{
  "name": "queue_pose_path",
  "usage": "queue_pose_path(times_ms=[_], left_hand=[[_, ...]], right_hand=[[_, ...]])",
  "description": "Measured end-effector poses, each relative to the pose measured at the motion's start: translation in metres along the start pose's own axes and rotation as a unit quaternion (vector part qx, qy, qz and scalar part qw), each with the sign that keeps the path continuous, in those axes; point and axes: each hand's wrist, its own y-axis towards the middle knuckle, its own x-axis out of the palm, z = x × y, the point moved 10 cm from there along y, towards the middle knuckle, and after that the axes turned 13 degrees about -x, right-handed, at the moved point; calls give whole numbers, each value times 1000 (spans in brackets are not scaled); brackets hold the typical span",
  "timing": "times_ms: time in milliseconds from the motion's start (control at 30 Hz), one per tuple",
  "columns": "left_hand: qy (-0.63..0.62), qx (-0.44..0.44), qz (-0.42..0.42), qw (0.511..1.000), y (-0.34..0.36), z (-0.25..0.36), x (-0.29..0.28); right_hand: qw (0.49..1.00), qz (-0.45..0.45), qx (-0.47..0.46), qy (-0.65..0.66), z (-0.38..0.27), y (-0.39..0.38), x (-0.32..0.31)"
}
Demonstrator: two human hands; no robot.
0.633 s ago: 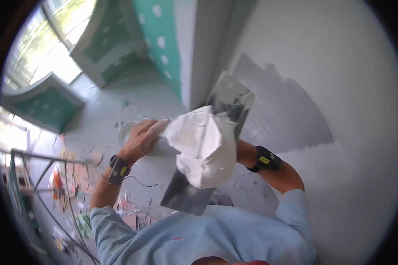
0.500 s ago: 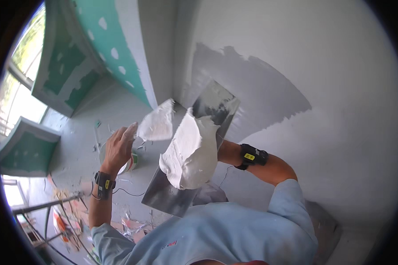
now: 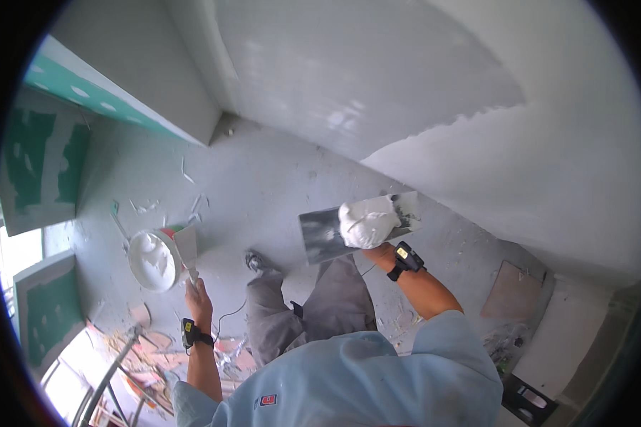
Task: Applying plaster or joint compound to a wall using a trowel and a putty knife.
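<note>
My left hand point(image 3: 198, 302) is closed round the handle of a putty knife point(image 3: 186, 245). The knife's broad, whitish blade points away from me, at the right side of a round bucket point(image 3: 132, 267) holding white joint compound point(image 3: 154, 257). To the right, my right hand point(image 3: 380, 255) grips a long rectangular plastering trowel point(image 3: 322, 239) from below; most of its fingers are hidden under the plate. A thick white heap of compound point(image 3: 363, 224) lies on the trowel's right half, while dark smears show at its right end.
Ahead rises a wall point(image 3: 406, 64) with a grey damp-looking coated patch. Green boards point(image 3: 32, 153) with white filled spots stand at left. Scraps litter the floor point(image 3: 263, 185). A metal frame point(image 3: 110, 370) is at lower left, a brownish board point(image 3: 509, 290) at right.
The view has shifted, showing more floor and my legs. The loaded trowel has swung right and farther from me. My left hand's putty knife has moved from beside the heap to the bucket.
</note>
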Motion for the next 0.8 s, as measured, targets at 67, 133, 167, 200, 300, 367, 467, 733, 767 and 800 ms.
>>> queue_pose_path(times_ms=[67, 133, 167, 200, 300, 367, 467, 733, 767, 800], left_hand=[[-13, -32, -7, 999, 1, -40, -11], [-63, -78, -5, 995, -5, -63, 4], [-120, -111, 7, 987, -11, -74, 7], [-141, -119, 7, 983, -11, -71, 15], [-183, -107, 13, 977, -7, -58, 41], [-193, -96, 24, 976, -2, -56, 56], [-213, -55, 37, 975, 5, -48, 77], [-355, 94, 86, 926, 27, -25, 95], [-401, 86, 110, 905, 25, -30, 87], [-442, 71, 133, 884, 22, -30, 76]], right_hand=[[990, -39, 7, 138, -62, -21, 25], [971, -68, -1, 229, -91, -30, 37], [975, -56, -16, 214, -88, -23, 35], [962, -110, -231, 95, -136, -28, 46], [900, -154, 180, 365, -166, -95, 110], [905, -139, 103, 389, -208, -97, 118], [950, -132, 31, 280, -215, -89, 114], [857, -54, 274, 433, -279, -162, 174], [863, -47, 282, 417, -282, -169, 180], [867, -70, 283, 404, -295, -175, 192]])
